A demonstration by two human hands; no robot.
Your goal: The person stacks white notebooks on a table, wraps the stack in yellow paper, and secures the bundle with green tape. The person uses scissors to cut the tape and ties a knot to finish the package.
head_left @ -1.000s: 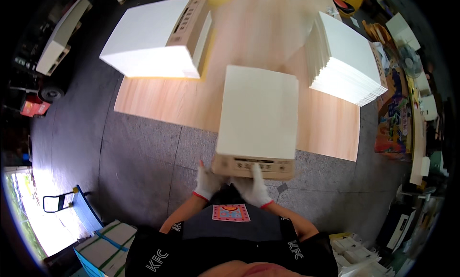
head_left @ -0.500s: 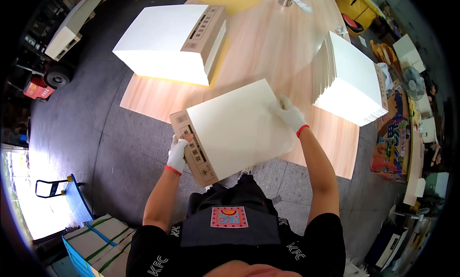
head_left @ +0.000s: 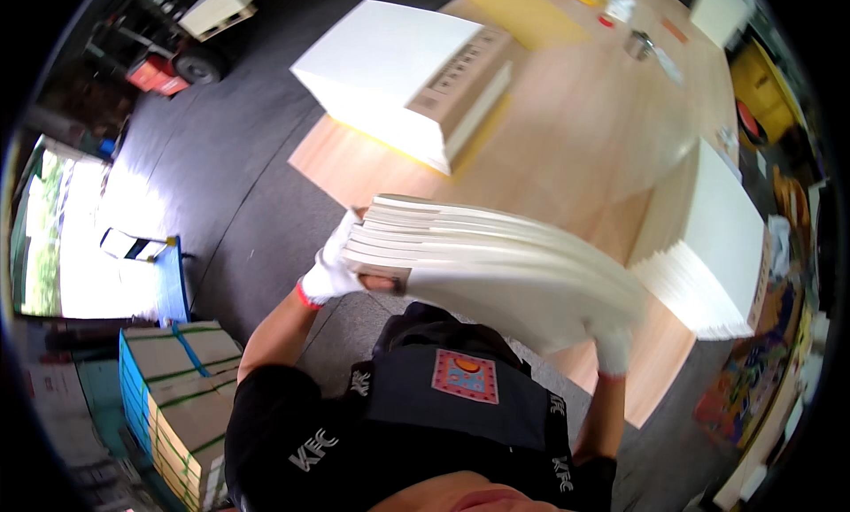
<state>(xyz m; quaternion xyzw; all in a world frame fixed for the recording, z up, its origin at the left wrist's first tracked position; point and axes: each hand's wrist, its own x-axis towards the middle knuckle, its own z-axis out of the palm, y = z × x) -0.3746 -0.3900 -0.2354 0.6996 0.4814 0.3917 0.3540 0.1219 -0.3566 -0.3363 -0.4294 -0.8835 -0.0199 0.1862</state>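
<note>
A stack of white cardboard sheets (head_left: 496,282) is in my two gloved hands, in front of my body. It is tilted so the layered edges show, and it bows down toward the right. Closed around the stack's left end is my left hand (head_left: 332,269), in a white glove with a red cuff, bare fingertips showing by a brown printed strip. My right hand (head_left: 611,346), gloved too, grips the right end; motion smears it and its fingers are partly hidden. A neat pile of similar sheets (head_left: 390,61) stands on the wooden table (head_left: 584,131) beyond.
At the table's right stands another pile of white sheets (head_left: 722,238), its edges uneven. Yellow sheets (head_left: 522,12) and a metal cup (head_left: 637,45) lie farther back. On the left are a blue trolley (head_left: 170,282), a strapped stack (head_left: 181,370) and a forklift wheel (head_left: 199,67).
The stack has tipped from showing its broad white face to showing its layered edges, and it bends now. My right hand has moved down to its right end. The view has shifted.
</note>
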